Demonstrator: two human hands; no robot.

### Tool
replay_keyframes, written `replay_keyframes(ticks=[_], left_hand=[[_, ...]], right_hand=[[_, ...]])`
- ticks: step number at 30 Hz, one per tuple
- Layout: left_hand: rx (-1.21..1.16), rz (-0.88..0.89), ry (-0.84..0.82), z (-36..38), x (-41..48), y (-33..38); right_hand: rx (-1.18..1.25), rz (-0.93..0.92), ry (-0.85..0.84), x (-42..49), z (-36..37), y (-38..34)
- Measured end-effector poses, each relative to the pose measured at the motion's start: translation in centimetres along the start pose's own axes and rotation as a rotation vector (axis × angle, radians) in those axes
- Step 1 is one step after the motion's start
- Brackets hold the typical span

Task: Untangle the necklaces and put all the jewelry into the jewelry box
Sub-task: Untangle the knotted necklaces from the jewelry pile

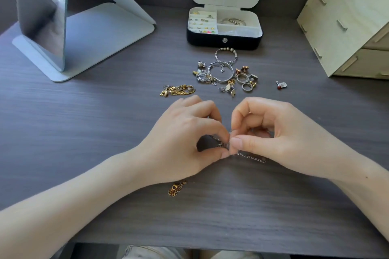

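Lying nearest the bottom edge, a small gold chain clump (176, 189) with a dark red stone sits on the grey wood-grain table (84, 132). Above it, at the frame's centre, a thin silver necklace (251, 156) is bunched into a knot. Its free end, a short run of small links, trails rightward, so its visible length lies left to right. The left hand (185, 139) pinches the knot between curled thumb and forefinger, and the right hand (280, 134) pinches it from the other side, thumb tip meeting forefinger. Farther up, a tangled gold necklace (179, 90) lies stretched left to right, left of centre. To its right spreads a pile of silver bangles, rings and earrings (223, 71), a red-beaded stud (281, 86) apart farther right. Behind the pile, upper centre, the black jewelry box (224, 39) stands open, lid upright, earrings and a bracelet in its cream compartments. A standing mirror (42, 17) occupies the upper left, a pale wooden drawer unit (347, 17) the upper right.
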State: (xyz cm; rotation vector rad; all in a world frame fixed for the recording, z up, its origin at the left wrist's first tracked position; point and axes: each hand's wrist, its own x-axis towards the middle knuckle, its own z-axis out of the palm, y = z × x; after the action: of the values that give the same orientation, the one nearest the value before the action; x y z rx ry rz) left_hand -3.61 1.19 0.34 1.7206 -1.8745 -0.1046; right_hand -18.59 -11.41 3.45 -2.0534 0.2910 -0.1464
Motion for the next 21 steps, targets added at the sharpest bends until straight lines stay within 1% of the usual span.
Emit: replay_keyframes(ticks=[6, 10, 13, 18, 21], left_hand=[[-0.029, 0.009, 0.019, -1.3, -0.1, -0.4], [-0.022, 0.044, -0.030, -2.2, -0.3, -0.8], [0.012, 0.086, -0.059, -2.3, -0.3, -0.8], [0.043, 0.139, -0.075, -2.9, -0.5, -0.8], [0.061, 0.168, -0.099, -3.2, -0.5, -1.0]], right_hand=[[-0.021, 0.034, 0.005, -0.1, -0.2, -0.5], [-0.107, 0.038, -0.019, -0.1, 0.1, -0.4], [-0.208, 0.009, -0.016, -0.3, 0.7, -0.4], [-0.453, -0.072, 0.017, 0.0, 1.9, -0.7], [-0.537, -0.102, 0.036, 0.2, 2.2, -0.8]])
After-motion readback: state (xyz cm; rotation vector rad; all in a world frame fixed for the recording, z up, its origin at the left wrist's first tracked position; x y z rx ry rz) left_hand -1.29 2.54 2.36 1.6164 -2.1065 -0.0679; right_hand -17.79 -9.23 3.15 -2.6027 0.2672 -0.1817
